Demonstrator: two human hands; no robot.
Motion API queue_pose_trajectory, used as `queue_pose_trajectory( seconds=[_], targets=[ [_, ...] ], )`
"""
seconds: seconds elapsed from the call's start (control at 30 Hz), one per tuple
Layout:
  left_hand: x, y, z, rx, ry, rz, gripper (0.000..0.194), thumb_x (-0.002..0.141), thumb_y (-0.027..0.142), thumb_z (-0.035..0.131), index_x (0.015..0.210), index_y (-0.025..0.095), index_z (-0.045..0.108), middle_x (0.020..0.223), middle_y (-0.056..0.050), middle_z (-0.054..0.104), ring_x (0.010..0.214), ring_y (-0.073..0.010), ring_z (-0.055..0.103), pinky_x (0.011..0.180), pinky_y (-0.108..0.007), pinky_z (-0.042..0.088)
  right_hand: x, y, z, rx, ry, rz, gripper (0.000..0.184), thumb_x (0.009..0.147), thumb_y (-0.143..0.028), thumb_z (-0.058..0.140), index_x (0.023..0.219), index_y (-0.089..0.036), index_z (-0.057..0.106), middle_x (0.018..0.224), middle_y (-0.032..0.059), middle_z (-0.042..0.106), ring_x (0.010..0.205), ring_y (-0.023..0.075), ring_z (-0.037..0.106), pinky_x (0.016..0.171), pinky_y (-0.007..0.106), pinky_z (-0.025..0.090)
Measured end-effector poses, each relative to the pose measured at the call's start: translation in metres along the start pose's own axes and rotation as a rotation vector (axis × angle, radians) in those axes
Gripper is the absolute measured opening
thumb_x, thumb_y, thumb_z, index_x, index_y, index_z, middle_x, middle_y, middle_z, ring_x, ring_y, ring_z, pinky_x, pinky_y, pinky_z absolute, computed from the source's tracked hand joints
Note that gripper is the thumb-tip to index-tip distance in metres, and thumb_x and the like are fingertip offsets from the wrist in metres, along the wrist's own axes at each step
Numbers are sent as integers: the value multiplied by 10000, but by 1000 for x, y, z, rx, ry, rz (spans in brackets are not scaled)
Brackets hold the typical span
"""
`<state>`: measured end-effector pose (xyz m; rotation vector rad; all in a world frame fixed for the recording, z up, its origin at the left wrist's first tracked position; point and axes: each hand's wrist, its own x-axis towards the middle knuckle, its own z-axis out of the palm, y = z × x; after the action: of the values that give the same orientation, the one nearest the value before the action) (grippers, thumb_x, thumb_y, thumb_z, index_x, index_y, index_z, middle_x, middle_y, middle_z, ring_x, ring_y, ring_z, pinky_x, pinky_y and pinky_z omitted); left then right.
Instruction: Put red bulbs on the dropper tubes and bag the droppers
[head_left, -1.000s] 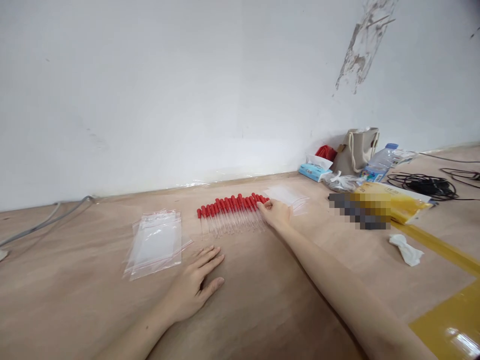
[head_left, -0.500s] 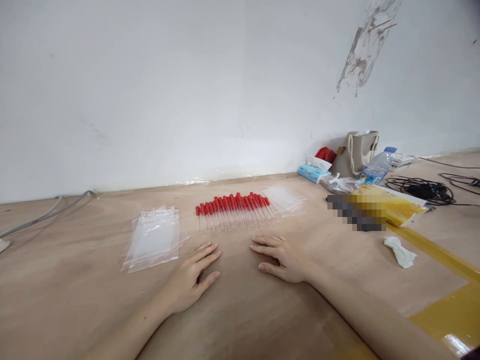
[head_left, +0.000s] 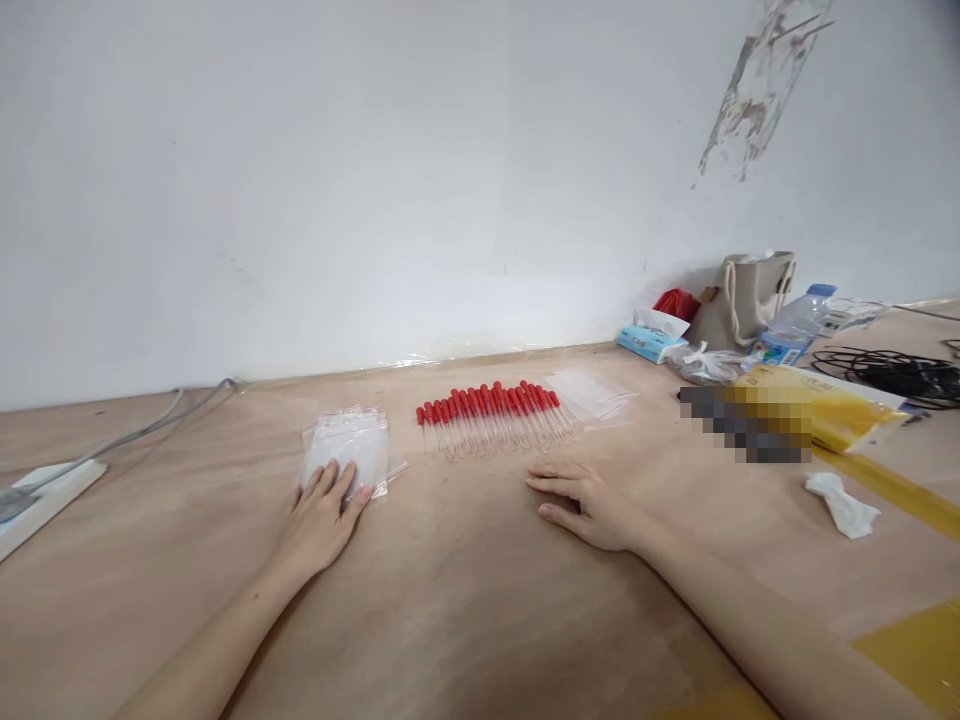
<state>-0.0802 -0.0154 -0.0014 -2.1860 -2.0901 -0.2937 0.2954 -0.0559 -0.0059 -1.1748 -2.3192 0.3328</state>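
My left hand (head_left: 324, 520) lies with its fingers spread over the lower part of a stack of clear zip-lock bags (head_left: 349, 440). To the right, my right hand (head_left: 581, 503) rests palm down on the table with fingers stretched, holding nothing. Beyond and between the hands is a row of droppers (head_left: 487, 415) with red rubber bulbs and thin clear stems, the bulbs toward the wall. A second small pile of clear bags (head_left: 592, 395) lies at the right end of that row, apart from my right hand.
A white power strip (head_left: 56, 505) with a grey cable is at the left. At the right back stand a blue tissue pack (head_left: 651, 343), a beige bag (head_left: 739, 300), a plastic bottle (head_left: 799, 325), a yellow packet (head_left: 832, 405) and black cables (head_left: 892, 372). A crumpled tissue (head_left: 841, 505) lies nearer.
My left hand has moved left from the bare table onto the stack of bags. My right hand stays in nearly the same place. The whole view has shifted slightly to the left.
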Motion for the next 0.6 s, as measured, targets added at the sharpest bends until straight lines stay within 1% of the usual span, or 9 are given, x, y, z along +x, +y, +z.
queue_pose_trajectory(
  seconds=[0.1,0.2,0.27,0.3,0.37,0.43,0.5,0.57,0.6],
  targets=[
    [0,-2,6,-18,-56,-22,495,885,382,197,1278,173,415,1375,-89,321,1273,-254,254,1000,-470,218,1,0,0,4,7,-8,396,817,-398,466,1184,-258,517,1220,66,513,1138,212,447,959,403,359],
    [2,-3,6,-97,-1,-56,477,896,355,186,1246,181,460,1352,-81,363,1261,-260,281,996,-495,224,1,1,0,12,15,-15,397,815,-397,471,1184,-257,517,1216,68,516,1135,212,449,956,403,361],
    [3,-2,-2,-180,70,-26,473,899,378,188,1238,201,466,1349,-65,372,1262,-270,275,988,-526,228,1,1,0,22,20,-19,393,813,-397,474,1178,-259,523,1207,69,524,1130,213,454,952,405,364],
    [3,-1,-10,-226,101,33,467,899,389,194,1246,214,454,1352,-53,368,1267,-265,265,990,-526,232,0,1,0,25,19,-18,392,813,-398,474,1176,-259,524,1206,68,524,1131,213,453,953,405,363],
    [1,6,-29,-312,104,273,446,900,394,231,1280,233,400,1366,-27,349,1278,-224,249,1016,-457,248,0,1,0,24,11,-13,391,814,-399,472,1176,-261,524,1211,65,521,1134,213,450,957,409,359],
    [-4,17,-50,-331,4,516,418,902,368,268,1306,287,340,1381,9,321,1279,-197,247,1031,-413,246,0,1,-1,23,7,-9,393,813,-401,472,1177,-261,523,1214,65,518,1132,215,452,956,415,358],
    [-12,29,-65,-266,-163,732,389,901,344,303,1289,359,338,1393,37,287,1283,-207,236,1033,-448,218,1,0,-1,30,12,-10,393,811,-401,476,1174,-260,526,1210,66,522,1125,218,459,953,416,362],
    [-21,41,-69,-183,-294,818,381,889,358,347,1268,402,346,1409,41,233,1291,-241,197,1013,-514,200,1,0,-1,37,16,-9,392,811,-400,476,1174,-258,527,1206,66,526,1125,217,460,954,411,362],
    [-26,46,-67,-153,-306,796,379,892,359,341,1268,406,343,1414,34,213,1294,-251,182,1002,-539,193,1,0,-2,38,14,-7,392,812,-399,475,1175,-258,526,1205,65,527,1126,215,459,955,407,361]
  ],
)
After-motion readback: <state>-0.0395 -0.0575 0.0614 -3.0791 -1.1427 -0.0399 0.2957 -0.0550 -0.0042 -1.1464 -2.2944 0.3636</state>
